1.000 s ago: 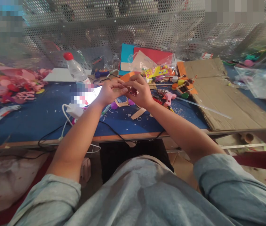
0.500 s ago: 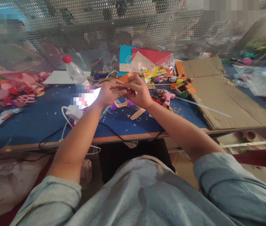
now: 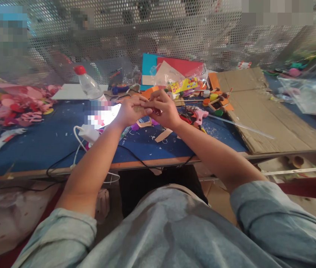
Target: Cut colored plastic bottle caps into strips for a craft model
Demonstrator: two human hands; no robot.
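Observation:
My left hand (image 3: 133,111) and my right hand (image 3: 165,109) meet above the middle of the blue table, fingertips touching. Both are closed around something small and dark red that the fingers mostly hide; its kind does not show. Beneath them on the table lie a bent strip of tan card (image 3: 144,123) and a purple piece (image 3: 134,127). A flat tan strip (image 3: 163,135) rests just below my right hand. Beside my left wrist is a phone with a bright screen (image 3: 109,116). A pink hot glue gun (image 3: 200,116) lies right of my right hand.
A red-capped bottle (image 3: 89,86) and a white charger (image 3: 89,133) with cables stand left. Pink cut pieces (image 3: 15,104) heap at far left. Behind are coloured sheets (image 3: 180,66) and a yellow-labelled bag (image 3: 184,85). Large cardboard (image 3: 261,119) covers the right, with a clear stick (image 3: 241,126) across its edge.
Both hands stay together in almost the same place, with only slight finger movement. The small piece between them remains held, and the things on the table have not moved.

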